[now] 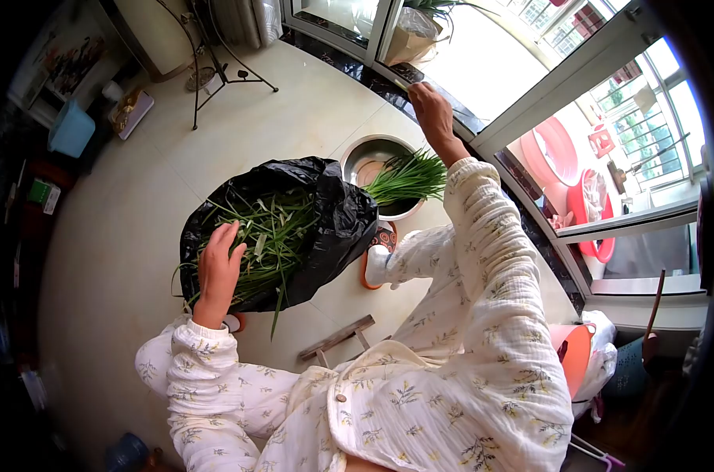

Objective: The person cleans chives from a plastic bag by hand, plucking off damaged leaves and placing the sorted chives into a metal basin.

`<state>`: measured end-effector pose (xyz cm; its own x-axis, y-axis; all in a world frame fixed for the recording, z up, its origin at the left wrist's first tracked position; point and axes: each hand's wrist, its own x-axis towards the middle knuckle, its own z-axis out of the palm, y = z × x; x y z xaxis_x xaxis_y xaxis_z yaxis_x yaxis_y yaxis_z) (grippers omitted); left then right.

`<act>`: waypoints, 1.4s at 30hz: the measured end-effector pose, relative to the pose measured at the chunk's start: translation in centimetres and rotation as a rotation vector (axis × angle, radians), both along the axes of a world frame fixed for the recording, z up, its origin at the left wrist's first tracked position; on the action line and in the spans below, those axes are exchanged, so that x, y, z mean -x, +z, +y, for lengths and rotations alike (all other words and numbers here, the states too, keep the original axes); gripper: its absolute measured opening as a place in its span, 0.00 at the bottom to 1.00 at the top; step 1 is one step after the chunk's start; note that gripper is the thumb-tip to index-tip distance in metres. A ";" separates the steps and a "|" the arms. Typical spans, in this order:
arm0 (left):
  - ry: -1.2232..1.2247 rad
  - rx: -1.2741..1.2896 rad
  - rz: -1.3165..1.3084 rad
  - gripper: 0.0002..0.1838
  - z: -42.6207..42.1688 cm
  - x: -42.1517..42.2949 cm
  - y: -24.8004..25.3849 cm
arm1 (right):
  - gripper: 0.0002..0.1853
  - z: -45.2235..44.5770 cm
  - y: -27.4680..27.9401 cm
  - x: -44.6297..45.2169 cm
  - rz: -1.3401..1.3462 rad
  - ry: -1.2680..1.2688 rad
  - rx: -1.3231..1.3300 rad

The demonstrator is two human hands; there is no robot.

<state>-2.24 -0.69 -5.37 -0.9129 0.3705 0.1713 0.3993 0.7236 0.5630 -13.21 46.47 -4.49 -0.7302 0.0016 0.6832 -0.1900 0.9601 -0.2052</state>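
Note:
A black plastic bag [343, 206] lies open on the floor, filled with loose, tangled green chives [274, 236]. My left hand [218, 271] is over the bag's left side, at the greens, with its fingers apart and nothing visible in them. Beside the bag stands a metal basin [357, 155], with a neat bunch of chives [410, 179] lying across its right side. My right hand [433, 114] is raised beyond the basin, near the door frame. Its fingers are pinched together; a small pale sliver seems to show at the fingertips, too small to name.
A low wooden stool [337, 338] is between my legs. The sliding glass door [530, 102] runs along the right, with an orange bucket [573, 358] near its end. A black metal stand [215, 79] and a blue bin [71, 128] are at the far left.

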 end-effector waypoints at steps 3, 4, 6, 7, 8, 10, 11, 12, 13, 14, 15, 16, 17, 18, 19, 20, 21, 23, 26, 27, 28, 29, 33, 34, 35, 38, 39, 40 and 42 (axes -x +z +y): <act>0.011 0.026 -0.028 0.29 -0.1 0.8 0.7 | 0.04 1.8 -8.2 0.2 -0.338 0.049 -0.263; 0.032 0.022 -0.045 0.30 -0.1 1.0 1.0 | 0.05 2.3 -11.1 -0.1 -0.408 0.069 -0.295; 0.074 0.031 -0.033 0.32 -0.5 1.6 0.7 | 0.06 2.5 -16.5 -1.1 -0.555 0.061 -0.309; 0.097 0.050 -0.027 0.31 -0.9 2.0 0.5 | 0.06 2.2 -18.9 -1.7 -0.629 0.032 -0.293; 0.123 0.033 -0.052 0.31 -1.2 2.3 0.3 | 0.05 2.0 -21.5 -2.3 -0.656 0.028 -0.288; 0.183 0.009 -0.090 0.28 -1.3 3.0 0.1 | 0.05 0.9 -24.7 -3.3 -0.725 0.023 -0.282; 0.191 0.012 -0.088 0.28 -1.4 3.3 -0.1 | 0.05 0.3 -25.9 -3.7 -0.767 0.024 -0.281; 0.202 0.014 -0.088 0.27 -1.6 3.5 -0.4 | 0.05 -0.1 -27.0 -4.1 -0.760 0.065 -0.222; 0.214 0.015 -0.088 0.27 -1.7 3.7 -0.7 | 0.05 -0.6 -28.1 -4.2 -0.742 0.076 -0.229; 0.226 -0.011 -0.090 0.26 -1.5 3.9 -0.8 | 0.06 -1.1 -29.1 -4.2 -0.726 0.087 -0.239; 0.223 -0.012 -0.086 0.26 -1.4 4.1 -1.0 | 0.07 -1.7 -29.4 -4.3 -0.710 0.097 -0.250; 0.220 -0.014 -0.084 0.26 -1.4 4.2 -1.1 | 0.06 -2.2 -29.6 -4.4 -0.729 0.111 -0.226; 0.217 -0.013 -0.082 0.25 -1.4 4.3 -1.2 | 0.06 -2.5 -29.7 -4.5 -0.726 0.117 -0.215; 0.216 -0.002 -0.075 0.25 -1.2 4.4 -1.1 | 0.06 -2.9 -30.1 -4.6 -0.723 0.125 -0.204; 0.214 -0.009 -0.072 0.25 -1.2 4.5 -1.2 | 0.07 -3.3 -30.4 -4.6 -0.718 0.135 -0.194; 0.214 -0.015 -0.068 0.25 -1.2 4.5 -1.2 | 0.07 -3.7 -30.7 -4.6 -0.754 0.126 -0.199; 0.219 -0.020 -0.062 0.25 -1.3 4.5 -1.2 | 0.07 -4.0 -30.5 -4.7 -0.742 0.122 -0.187; 0.226 -0.006 -0.052 0.26 -1.0 4.3 -0.3 | 0.07 -4.4 -30.8 -4.6 -0.786 0.105 -0.166; 0.204 0.023 0.028 0.24 -1.5 4.1 0.7 | 0.08 -4.2 -30.0 -4.6 -0.791 0.117 -0.014; 0.204 0.020 0.051 0.22 -1.8 4.0 1.1 | 0.07 -4.0 -29.9 -4.0 -0.825 0.069 0.092; 0.205 0.039 0.052 0.19 -2.5 3.9 1.3 | 0.08 -3.6 -28.3 -3.6 -0.779 0.101 0.111; 0.202 0.007 0.079 0.11 -3.0 3.7 1.6 | 0.10 -3.0 -27.7 -2.7 -0.654 0.104 0.190; 0.162 0.022 -0.065 0.04 -5.1 1.9 2.5 | 0.09 -2.4 -21.4 2.5 -0.538 0.079 0.962; 0.149 0.061 -0.094 0.04 -5.5 1.2 2.7 | 0.09 -3.6 -17.9 3.0 -0.523 0.131 0.974; 0.112 0.092 -0.089 0.07 -6.2 0.6 2.3 | 0.09 -5.3 -14.2 3.3 -0.504 0.180 0.984; 0.082 0.209 -0.196 0.11 -7.6 -1.5 1.5 | 0.07 -13.6 -4.1 0.4 -0.470 0.488 0.792; 0.074 0.230 -0.208 0.10 -8.0 -2.0 1.2 | 0.07 -17.1 -1.4 -1.8 -0.538 0.562 0.766; 0.066 0.250 -0.220 0.09 -8.2 -2.5 0.9 | 0.06 -20.2 0.1 -4.0 -0.605 0.644 0.675; 0.059 0.281 -0.215 0.05 -8.2 -3.4 0.3 | 0.04 -26.7 1.4 -8.7 -0.666 0.902 0.485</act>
<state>1.16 -8.92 -5.07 -0.9381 0.3217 -0.1285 0.2464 0.8804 0.4053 -4.53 19.80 -3.12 -0.8079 -0.5361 0.2449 -0.4699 0.3351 -0.8166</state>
